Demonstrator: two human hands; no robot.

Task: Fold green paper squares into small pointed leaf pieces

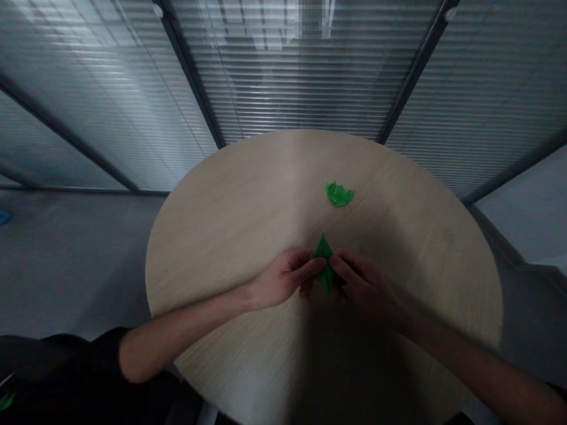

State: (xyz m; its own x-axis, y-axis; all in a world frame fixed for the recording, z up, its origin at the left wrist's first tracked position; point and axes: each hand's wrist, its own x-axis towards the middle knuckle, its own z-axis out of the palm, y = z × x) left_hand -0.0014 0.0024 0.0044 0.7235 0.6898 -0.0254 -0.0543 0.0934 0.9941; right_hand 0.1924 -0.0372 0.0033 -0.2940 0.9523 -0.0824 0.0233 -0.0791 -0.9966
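A folded green paper piece (323, 247), a narrow diamond with its points up and down, is pinched between my two hands over the near half of the table. My left hand (286, 276) grips its left edge, thumb lying on the front face. On the opposite edge, my right hand (361, 280) closes with thumb and fingers. Parts of the paper are covered by both thumbs, and some fingertips are hidden behind it. Farther back, a green folded-paper object (339, 195) with several pointed tips rests on the table, apart from my hands.
The round wooden table (230, 200) has its curved far edge close to glass panels with blinds (301, 88) and dark frames. A shadow falls over its near right part. Grey floor (88, 254) shows at the left, with a small blue object (4, 216) at the picture's edge.
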